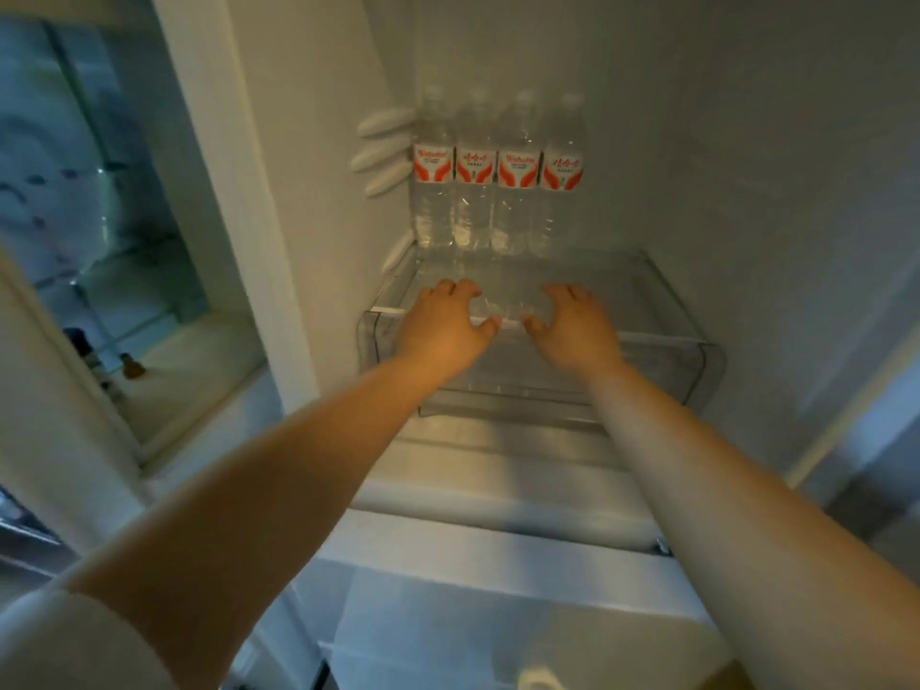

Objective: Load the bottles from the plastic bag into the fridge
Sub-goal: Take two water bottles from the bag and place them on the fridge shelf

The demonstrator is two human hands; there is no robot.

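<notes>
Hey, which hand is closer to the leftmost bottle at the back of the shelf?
Left. The left hand sits just below and in front of the leftmost bottle, near the shelf's left end. The right hand is farther right, below the rightmost bottles.

A: So we've got four bottles [498, 171] lined up, all see-through clear, and each label is white with red-orange swooshes and red lettering. Caps look pale, we can't tell more.

B: Yep, and the fridge [697, 141] walls are a plain greyish white. The drawer [647, 351] we're at is smoky clear plastic with a white strip along its front rim.

A: The rail bumps [383, 156] on the left wall are off-white too.
</notes>
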